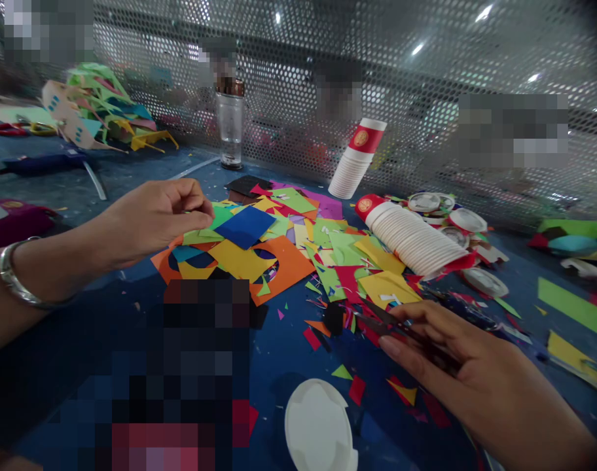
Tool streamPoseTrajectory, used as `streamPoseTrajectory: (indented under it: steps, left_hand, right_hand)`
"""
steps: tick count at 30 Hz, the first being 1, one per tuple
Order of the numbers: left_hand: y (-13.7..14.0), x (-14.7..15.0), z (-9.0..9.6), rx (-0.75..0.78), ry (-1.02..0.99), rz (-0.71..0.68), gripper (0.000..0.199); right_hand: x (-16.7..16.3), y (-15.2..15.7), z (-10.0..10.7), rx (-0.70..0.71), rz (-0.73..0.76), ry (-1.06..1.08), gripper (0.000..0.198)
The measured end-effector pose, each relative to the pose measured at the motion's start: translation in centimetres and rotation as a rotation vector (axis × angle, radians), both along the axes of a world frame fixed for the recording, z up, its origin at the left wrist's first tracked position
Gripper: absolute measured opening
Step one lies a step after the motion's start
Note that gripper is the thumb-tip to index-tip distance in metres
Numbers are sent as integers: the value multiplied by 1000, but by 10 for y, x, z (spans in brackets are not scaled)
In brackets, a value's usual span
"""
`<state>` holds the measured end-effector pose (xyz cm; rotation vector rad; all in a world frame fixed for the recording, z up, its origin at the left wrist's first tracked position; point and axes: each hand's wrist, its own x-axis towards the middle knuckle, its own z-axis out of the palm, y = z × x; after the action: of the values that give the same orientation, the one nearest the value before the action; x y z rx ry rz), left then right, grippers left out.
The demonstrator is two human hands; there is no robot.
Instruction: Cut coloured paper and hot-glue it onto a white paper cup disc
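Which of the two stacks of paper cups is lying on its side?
The paper-cup stack nearer the right hand lies on its side; the other stack, closer to the perforated screen, stands on end.

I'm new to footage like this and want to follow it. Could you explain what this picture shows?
There is no machine here: one camera on a person's head looks forward and down at their bare hands. The left hand, with a silver bracelet at the wrist, hangs beside a pile of coloured paper; whether it pinches anything is unclear. The right hand holds a dark pointed tool, perhaps tweezers or scissors, near paper scraps. On the blue table are also an upright stack of paper cups, another stack on its side, a glue gun and a white rounded piece. Behind is a perforated metal screen. Some patches are blurred out.
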<state>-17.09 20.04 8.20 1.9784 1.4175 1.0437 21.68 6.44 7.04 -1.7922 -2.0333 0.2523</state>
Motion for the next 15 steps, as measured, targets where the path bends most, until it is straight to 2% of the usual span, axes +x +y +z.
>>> streamPoseTrajectory:
  steps: [2, 15]
  left_hand:
    - [1, -1, -1, 11, -14, -39, 34]
    - [5, -5, -3, -4, -13, -53, 25]
  right_hand:
    - [-1, -1, -1, 10, -7, 1, 40]
    - [-1, -2, 4, -59, 8, 1, 42]
